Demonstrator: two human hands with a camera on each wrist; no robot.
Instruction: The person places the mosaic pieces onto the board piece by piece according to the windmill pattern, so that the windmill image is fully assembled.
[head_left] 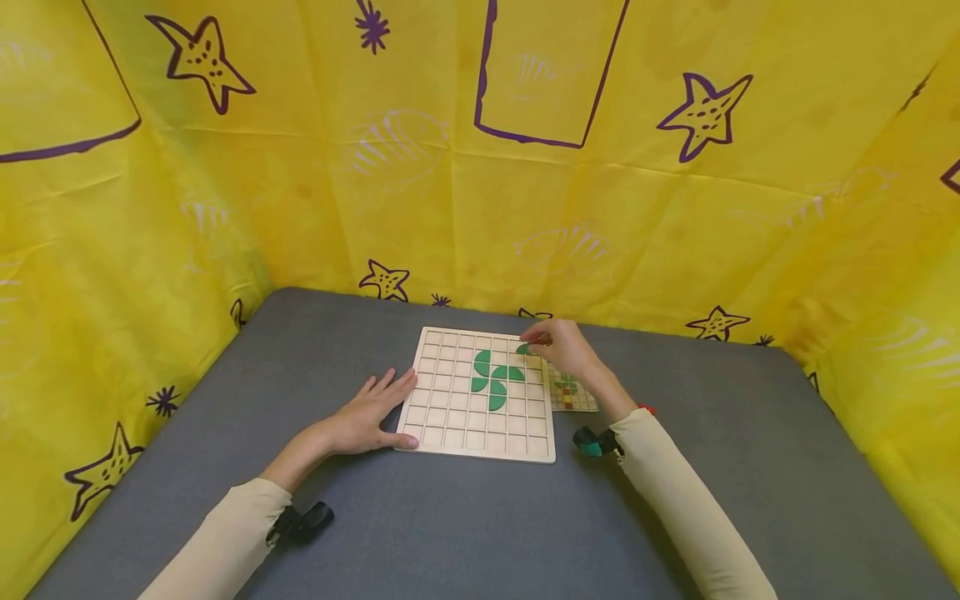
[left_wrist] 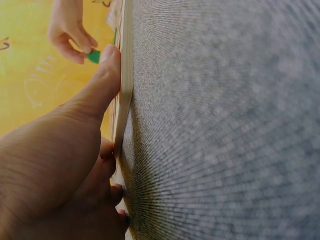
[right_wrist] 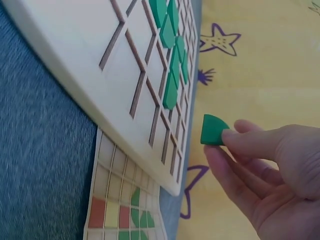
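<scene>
A pale wooden grid board (head_left: 450, 417) lies on the table, with several green quarter-round tiles (head_left: 497, 395) set in its squares. My left hand (head_left: 367, 417) rests along the board's left edge, fingers spread and straight, the thumb at the near left corner. Above the board's far right corner, my right hand (head_left: 567, 348) pinches another green quarter-round tile (right_wrist: 212, 131) between thumb and fingertips. In the right wrist view that tile is held clear of the board. Partly under the board's right side lies a printed pattern card (head_left: 585, 400) with green, red and yellow shapes.
The grey table (head_left: 450, 533) extends around the board on all sides. A yellow cloth (head_left: 420, 200) with starfish and fish drawings hangs behind and at both sides. A black wrist strap device (head_left: 300, 523) is on the left forearm, another device (head_left: 596, 442) on the right.
</scene>
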